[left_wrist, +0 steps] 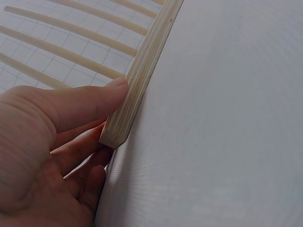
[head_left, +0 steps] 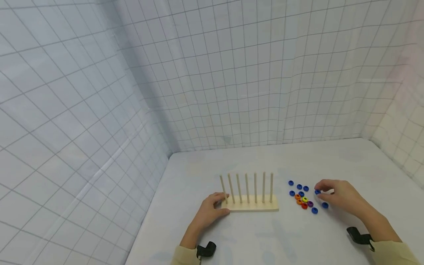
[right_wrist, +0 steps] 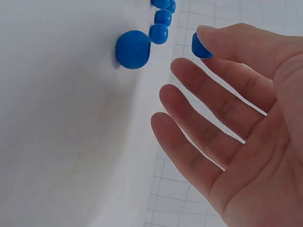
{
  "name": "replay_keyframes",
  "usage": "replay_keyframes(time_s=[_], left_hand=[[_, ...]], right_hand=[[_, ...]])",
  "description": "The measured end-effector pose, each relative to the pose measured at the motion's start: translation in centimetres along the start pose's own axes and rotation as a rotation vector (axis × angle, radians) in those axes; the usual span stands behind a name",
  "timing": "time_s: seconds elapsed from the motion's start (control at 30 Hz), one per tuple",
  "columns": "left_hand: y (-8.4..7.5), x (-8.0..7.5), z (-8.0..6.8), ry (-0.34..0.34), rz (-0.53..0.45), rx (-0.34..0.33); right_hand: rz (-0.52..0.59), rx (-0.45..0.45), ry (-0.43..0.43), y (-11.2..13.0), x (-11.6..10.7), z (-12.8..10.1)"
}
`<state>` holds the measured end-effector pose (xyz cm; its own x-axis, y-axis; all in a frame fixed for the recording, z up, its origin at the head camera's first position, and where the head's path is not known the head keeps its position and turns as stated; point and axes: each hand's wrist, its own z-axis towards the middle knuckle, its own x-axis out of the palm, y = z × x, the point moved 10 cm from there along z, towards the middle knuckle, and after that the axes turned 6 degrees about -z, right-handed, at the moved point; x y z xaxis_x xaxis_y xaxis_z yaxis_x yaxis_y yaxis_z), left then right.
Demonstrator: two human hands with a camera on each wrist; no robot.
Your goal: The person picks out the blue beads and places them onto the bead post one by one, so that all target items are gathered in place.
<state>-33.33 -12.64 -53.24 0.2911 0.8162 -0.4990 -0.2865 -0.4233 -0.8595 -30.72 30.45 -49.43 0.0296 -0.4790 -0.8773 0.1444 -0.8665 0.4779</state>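
Observation:
My left hand [head_left: 208, 211] grips the left end of a wooden peg board [head_left: 253, 208] that stands on the table with several upright pegs and no beads on them. In the left wrist view, the thumb presses the board's front edge [left_wrist: 135, 90] and the fingers reach round the end. Over on the right, my right hand [head_left: 346, 198] pinches a blue bead [right_wrist: 200, 46] between thumb and index finger. Its other fingers are spread, as the right wrist view shows. Beside that hand lies another blue bead [head_left: 325, 205].
Loose beads lie between the board and my right hand: several blue ones, orange ones, a yellow bead [head_left: 304, 200], a purple bead [head_left: 310, 204] and a red bead [head_left: 304, 206]. White gridded curtains [head_left: 228, 81] enclose the white table [head_left: 265, 235] at the back and sides.

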Motion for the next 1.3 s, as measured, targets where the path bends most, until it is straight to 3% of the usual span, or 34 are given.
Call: replay_keyframes(time_s=[0.57, 1.3], left_hand=[[-0.4, -0.2, 0.0, -0.004, 0.005, -0.007], [-0.4, -0.2, -0.2, -0.005, 0.001, 0.001]], right_hand=[[-0.007, -0.044, -0.083, 3.1, -1.9, 0.5], [0.030, -0.018, -0.157, 6.5, -2.9, 0.6]])
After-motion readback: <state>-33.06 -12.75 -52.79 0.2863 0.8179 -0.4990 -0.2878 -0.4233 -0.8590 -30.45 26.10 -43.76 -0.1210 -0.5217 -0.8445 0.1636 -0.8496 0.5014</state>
